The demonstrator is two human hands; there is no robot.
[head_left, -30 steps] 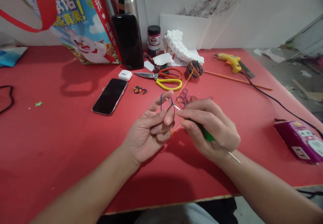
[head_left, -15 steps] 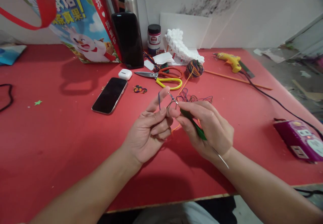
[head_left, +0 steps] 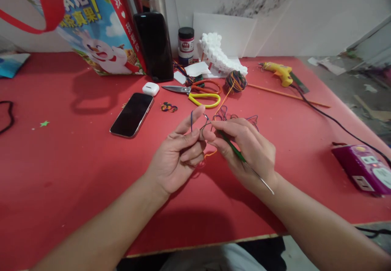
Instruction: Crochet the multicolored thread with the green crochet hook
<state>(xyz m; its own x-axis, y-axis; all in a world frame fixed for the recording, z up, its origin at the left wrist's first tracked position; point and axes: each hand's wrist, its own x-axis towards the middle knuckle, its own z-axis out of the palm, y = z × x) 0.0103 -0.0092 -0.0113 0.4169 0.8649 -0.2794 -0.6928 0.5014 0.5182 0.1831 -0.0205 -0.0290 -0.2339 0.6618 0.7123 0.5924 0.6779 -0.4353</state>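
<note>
My left hand pinches multicolored yarn between thumb and middle finger, with a strand running over the raised index fingertip. In my right hand is a crochet hook with a green grip and a bare metal rear end pointing down toward my wrist. Its hooked tip meets the yarn loop just beside my left index finger. An orange stretch of the yarn runs back to a multicolored yarn ball. Loose yarn coils lie behind my right fingers, partly hidden.
Behind the hands lie scissors, a phone, a white earbud case and a small knitted piece. A yellow glue gun and a purple power box are on the right. A shopping bag stands at back left.
The crochet hook and my right hand have shifted slightly left and up, and the hook tip has drawn back closer to the pinched loop. The left hand holds nearly the same pose.
</note>
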